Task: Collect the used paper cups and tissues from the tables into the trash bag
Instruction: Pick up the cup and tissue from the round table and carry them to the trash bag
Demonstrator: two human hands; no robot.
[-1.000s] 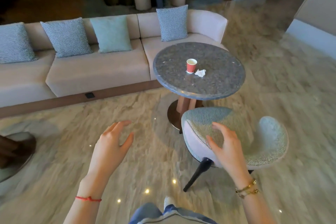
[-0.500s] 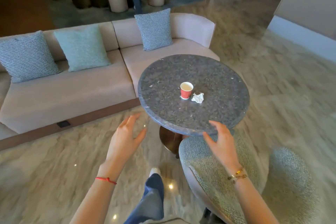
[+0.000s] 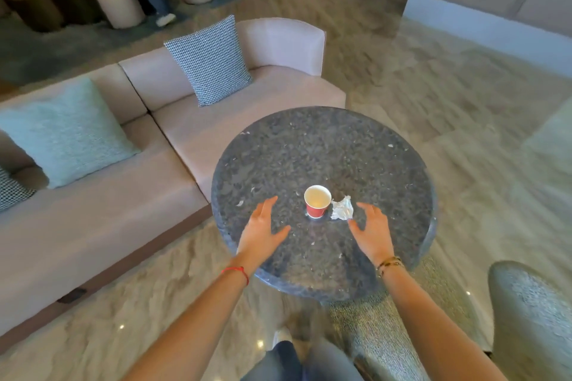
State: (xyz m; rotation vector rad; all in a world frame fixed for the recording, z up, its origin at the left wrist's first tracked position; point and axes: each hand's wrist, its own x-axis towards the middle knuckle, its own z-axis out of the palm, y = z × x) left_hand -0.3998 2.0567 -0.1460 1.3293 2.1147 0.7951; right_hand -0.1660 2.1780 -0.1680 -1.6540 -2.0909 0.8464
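Both hands have come forward over the round dark speckled stone surface [image 3: 325, 145], which half a second ago lay beyond their fingertips; the view has closed in with them, and the sofa has slid off to the left.

Now I have the left hand [image 3: 261, 230] hanging above the near left part of the top, fingers straight and spread, holding nothing. The right hand [image 3: 371, 232] hangs on the other side, fingers loosely bent, its grip empty too. Neither touches anything that I can make out.

Between them stands the small red paper cup with a white inside [image 3: 317, 202], upright, near the middle of the top. Touching or just beside its right side lies the crumpled white tissue [image 3: 342, 210]; I cannot tell if there is a gap. From the left grip the cup lies to the right and a little farther away; from the right grip the tissue lies to the left and slightly farther, with the right fingertips near it. So I judge the right hand the nearer for the tissue, the left for the cup, whose axis is vertical and suits a sideways wrap.

No trash bag shows anywhere in view, so where these go next I cannot say.

A pale padded sofa [image 3: 93, 219] with a checked cushion [image 3: 210, 62] sits far left.
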